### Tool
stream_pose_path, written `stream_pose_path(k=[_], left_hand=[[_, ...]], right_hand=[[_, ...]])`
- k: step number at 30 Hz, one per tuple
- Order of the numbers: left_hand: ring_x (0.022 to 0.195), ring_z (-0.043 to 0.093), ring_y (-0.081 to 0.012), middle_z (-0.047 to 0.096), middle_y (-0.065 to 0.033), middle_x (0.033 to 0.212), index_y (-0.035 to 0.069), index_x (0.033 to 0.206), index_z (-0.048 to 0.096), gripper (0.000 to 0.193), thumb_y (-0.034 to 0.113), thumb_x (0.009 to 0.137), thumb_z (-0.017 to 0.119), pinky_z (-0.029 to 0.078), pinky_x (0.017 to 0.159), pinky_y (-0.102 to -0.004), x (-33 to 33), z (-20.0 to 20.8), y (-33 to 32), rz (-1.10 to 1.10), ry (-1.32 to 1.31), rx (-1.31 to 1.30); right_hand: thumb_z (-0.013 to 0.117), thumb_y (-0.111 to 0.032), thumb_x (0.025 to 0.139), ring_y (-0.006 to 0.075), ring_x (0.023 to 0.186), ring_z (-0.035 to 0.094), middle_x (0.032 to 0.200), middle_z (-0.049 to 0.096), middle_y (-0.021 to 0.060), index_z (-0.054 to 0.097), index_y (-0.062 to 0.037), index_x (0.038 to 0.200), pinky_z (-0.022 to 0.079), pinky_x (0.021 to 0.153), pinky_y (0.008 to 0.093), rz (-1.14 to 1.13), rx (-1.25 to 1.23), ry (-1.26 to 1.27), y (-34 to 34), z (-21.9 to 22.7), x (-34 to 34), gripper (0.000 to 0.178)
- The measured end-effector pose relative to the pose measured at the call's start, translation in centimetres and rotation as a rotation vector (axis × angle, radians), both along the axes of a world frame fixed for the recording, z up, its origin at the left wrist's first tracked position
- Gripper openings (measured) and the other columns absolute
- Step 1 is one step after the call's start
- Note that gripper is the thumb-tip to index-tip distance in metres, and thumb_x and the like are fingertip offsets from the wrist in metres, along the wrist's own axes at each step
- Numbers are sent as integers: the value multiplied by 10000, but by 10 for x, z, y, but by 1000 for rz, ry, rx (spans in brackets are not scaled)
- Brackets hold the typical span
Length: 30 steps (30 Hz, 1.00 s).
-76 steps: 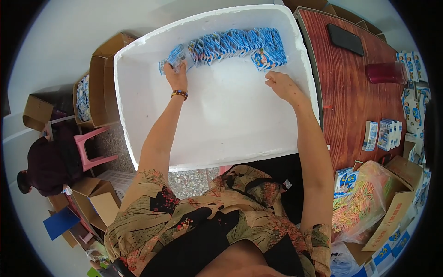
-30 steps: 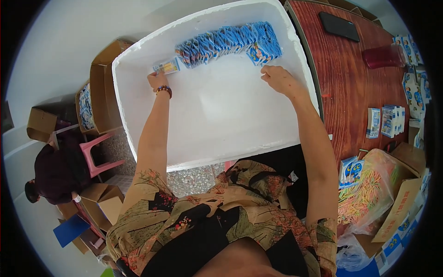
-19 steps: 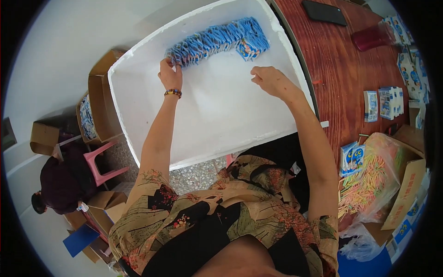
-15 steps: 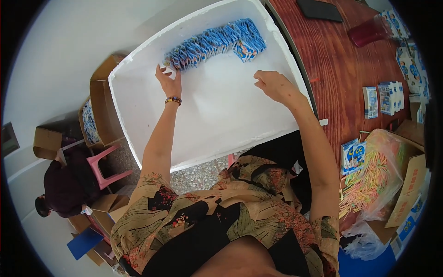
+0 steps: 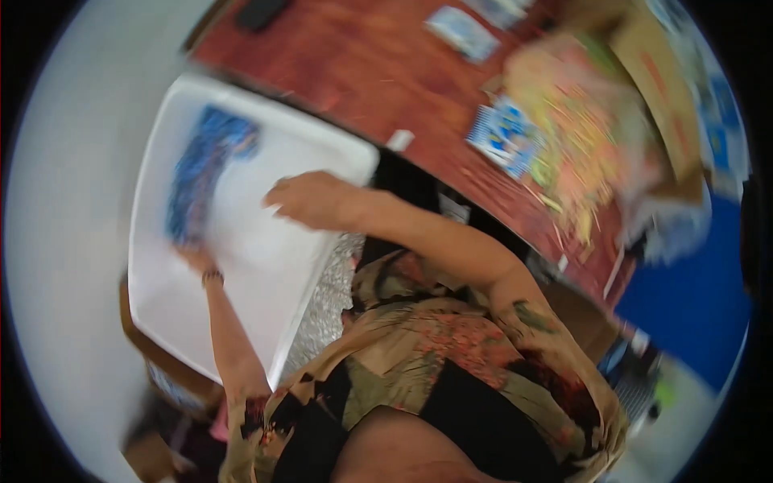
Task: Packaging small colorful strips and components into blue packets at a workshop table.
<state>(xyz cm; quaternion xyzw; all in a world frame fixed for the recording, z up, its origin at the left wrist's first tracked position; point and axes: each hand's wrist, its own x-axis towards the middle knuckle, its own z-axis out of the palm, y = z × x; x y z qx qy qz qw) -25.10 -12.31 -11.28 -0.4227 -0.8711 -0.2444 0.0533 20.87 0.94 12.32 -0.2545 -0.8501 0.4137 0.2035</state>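
A white foam box holds a row of small blue-and-white printed packets along its far left side. My left hand is at the near end of this row, its fingers against the packets and smeared by motion. A beaded bracelet circles that wrist. Over the box's right part, my right hand is held apart from the packets. Its fingers are curled in, and no object shows in them, though the picture is blurred.
Right of the box stands a reddish wooden table. On it are blue-and-white packets, a heap of thin coloured sticks in clear plastic, a cardboard flap and a dark phone-like object. A blue surface lies beyond.
My view has swung to the right, so the box and packet row now appear farther left and turned, and more of the table shows. My left hand stays by the row's end.
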Motion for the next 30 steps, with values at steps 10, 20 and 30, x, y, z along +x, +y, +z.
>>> stream_pose_path(k=[10,20,30], left_hand=[[1146,487,-424,459,-314,1261,-93,1324,309,546,23,842,538,411,976,-457,74,38,56,-41,-272,-56],[1186,432,-495,357,-413,1269,-135,1403,44,831,131,825,579,374,1025,-497,81,61,41,101,-219,-273],[1049,544,-293,586,-162,1117,-3,1145,581,318,182,891,629,429,942,-396,154,162,62,-286,-12,386]], right_hand=[[612,-95,868,270,857,644,955,658,111,631,-59,1042,530,728,334,-764,395,49,-37,51,191,178],[754,-264,721,256,773,623,819,644,150,657,1,946,483,688,344,-1398,9,-299,-23,25,344,361],[679,-147,811,54,665,539,734,625,-1,664,-48,847,411,581,226,-1324,-123,19,-18,13,368,105]])
